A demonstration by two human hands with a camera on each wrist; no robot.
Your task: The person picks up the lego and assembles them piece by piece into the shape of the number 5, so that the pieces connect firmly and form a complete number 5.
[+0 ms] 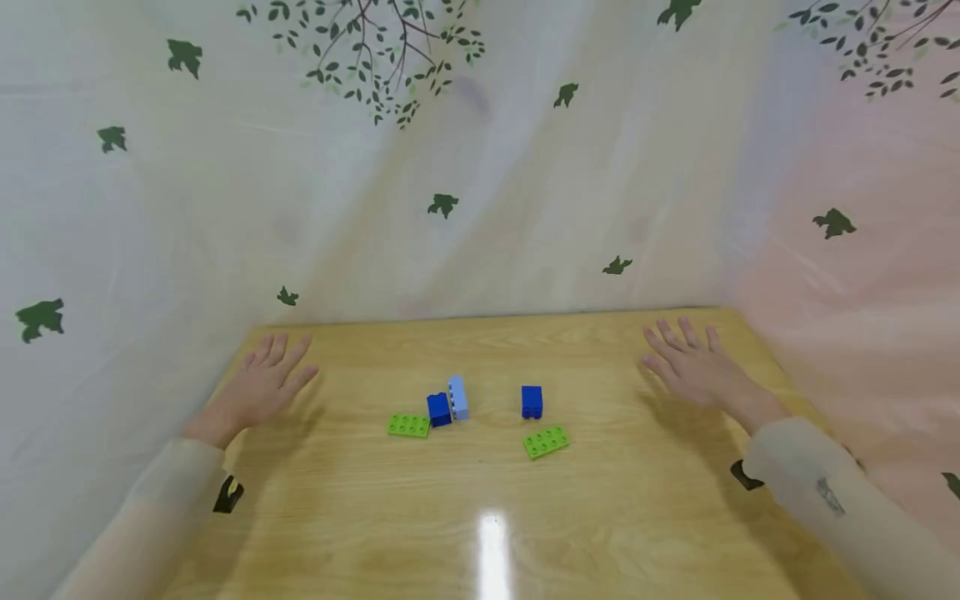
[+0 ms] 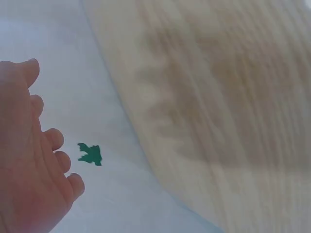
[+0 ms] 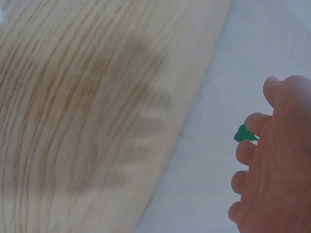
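Note:
My left hand [image 1: 261,386] is held over the left side of the table with its fingers spread, touching nothing. On the right side my right hand [image 1: 693,367] hovers the same way, fingers apart and nothing in it. Between them lie several toy building bricks. A green brick [image 1: 408,426] is nearest my left hand, with a blue brick [image 1: 438,409] and an upright-looking light blue brick [image 1: 458,397] close beside it. Further right are another blue brick [image 1: 532,402] and a second green brick [image 1: 547,442], which lies at a slant.
The wooden table [image 1: 360,517] has a bright light reflection near its front. A pale curtain [image 1: 510,258] with leaf and bird prints hangs behind its back edge and along both sides. Shadows of both hands fall on the wood.

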